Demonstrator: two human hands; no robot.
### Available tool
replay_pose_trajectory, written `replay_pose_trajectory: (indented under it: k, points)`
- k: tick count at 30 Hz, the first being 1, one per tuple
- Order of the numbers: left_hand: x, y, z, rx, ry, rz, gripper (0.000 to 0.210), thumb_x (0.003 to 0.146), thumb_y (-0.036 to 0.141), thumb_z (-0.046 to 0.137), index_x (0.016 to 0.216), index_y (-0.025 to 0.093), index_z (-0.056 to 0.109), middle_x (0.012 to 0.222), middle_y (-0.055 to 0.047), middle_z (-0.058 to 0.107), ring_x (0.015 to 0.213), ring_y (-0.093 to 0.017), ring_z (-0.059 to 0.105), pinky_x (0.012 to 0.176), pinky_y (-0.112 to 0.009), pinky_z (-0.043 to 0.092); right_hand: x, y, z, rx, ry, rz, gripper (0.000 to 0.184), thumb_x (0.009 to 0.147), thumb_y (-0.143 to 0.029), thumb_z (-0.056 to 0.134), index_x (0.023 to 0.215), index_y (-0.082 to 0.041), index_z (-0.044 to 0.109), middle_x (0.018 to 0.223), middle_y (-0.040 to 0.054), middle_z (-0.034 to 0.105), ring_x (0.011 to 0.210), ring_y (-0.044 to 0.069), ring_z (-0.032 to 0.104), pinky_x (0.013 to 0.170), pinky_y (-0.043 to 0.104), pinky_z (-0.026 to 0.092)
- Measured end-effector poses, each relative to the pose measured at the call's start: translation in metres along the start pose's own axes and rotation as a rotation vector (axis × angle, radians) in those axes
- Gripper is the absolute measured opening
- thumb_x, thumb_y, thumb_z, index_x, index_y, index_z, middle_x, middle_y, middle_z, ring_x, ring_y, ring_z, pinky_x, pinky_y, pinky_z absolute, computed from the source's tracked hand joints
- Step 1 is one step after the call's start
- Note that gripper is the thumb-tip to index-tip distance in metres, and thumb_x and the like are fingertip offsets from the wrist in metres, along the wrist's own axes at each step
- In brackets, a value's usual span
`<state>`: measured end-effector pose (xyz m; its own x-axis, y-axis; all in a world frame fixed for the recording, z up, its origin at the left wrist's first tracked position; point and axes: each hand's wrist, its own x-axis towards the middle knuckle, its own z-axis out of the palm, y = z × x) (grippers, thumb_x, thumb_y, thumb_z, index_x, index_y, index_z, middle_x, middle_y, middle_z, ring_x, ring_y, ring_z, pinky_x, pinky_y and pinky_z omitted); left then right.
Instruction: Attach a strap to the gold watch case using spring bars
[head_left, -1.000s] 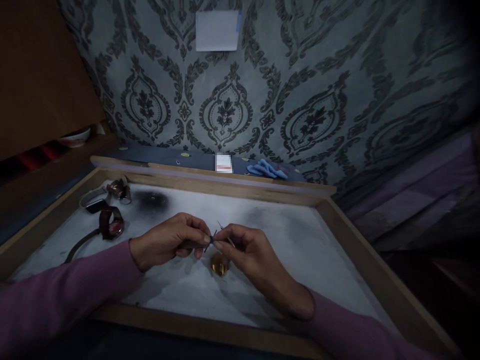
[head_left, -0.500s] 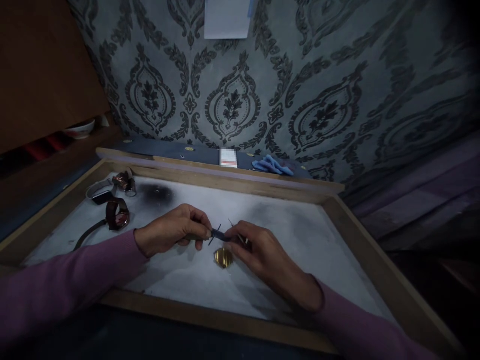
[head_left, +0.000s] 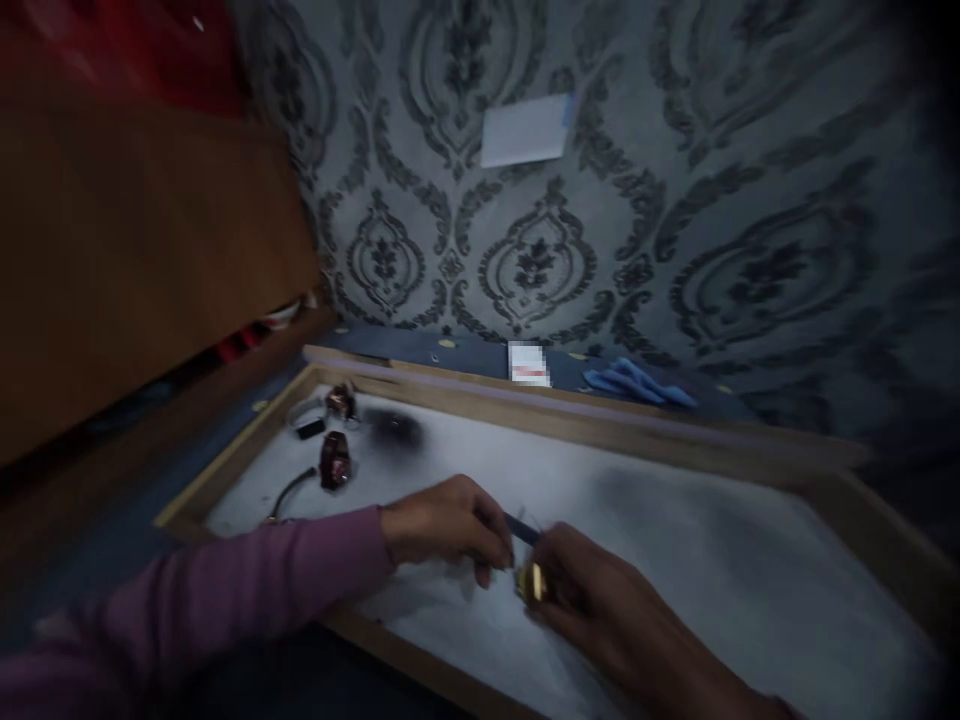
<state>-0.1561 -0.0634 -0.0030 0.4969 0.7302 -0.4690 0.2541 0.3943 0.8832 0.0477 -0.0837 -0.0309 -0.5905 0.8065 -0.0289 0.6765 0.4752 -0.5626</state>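
Observation:
My right hand (head_left: 592,580) is closed on a round gold watch case (head_left: 532,582), held between thumb and fingers low over the white-lined tray. Between my two hands runs a narrow dark blue strip (head_left: 523,530), which looks like a watch strap; its ends are hidden by my fingers. My left hand (head_left: 454,525) is just left of the watch case, with its fingers curled together in a pinch. Motion blur and the fingers hide what that pinch holds, if anything.
Wooden walls surround the tray (head_left: 600,425). At its left end lie a brown-strapped watch (head_left: 335,462), a watch with a dark face (head_left: 309,428) and another coppery watch (head_left: 341,400). Behind the tray are a blue cloth (head_left: 637,382) and a small white box (head_left: 529,364).
The gold watch case has gone from the tray surface into my right hand. The dark strip has moved away from my left fingertips. My view has swung left, and everything sits further right and lower.

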Motion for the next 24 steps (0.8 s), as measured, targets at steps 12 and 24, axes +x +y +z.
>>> replay_pose_trajectory:
  k: [12,24]
  points:
    - [0.001,-0.006,0.002,-0.081,-0.04,0.012,0.008,0.057,0.01,0.068,0.058,0.014,0.061,0.044,0.005,0.055,0.041,-0.008,0.054,0.036,-0.019,0.019,0.008,-0.004,-0.004,0.337,-0.014,0.062,0.018,0.08,-0.033,0.054,0.071,-0.019,0.049,0.064,-0.0001,0.051,0.058,0.014,0.044,0.053,0.025,0.033]
    - [-0.043,-0.007,0.036,0.851,0.097,0.477,0.005,0.072,0.011,0.061,0.071,0.016,0.061,0.084,-0.002,0.07,0.081,-0.019,0.065,0.068,-0.027,0.046,0.012,-0.005,-0.007,0.883,-0.008,0.38,0.042,0.066,-0.059,0.071,0.073,-0.019,0.06,0.06,-0.0004,0.053,0.051,0.012,0.042,0.049,0.023,0.037]
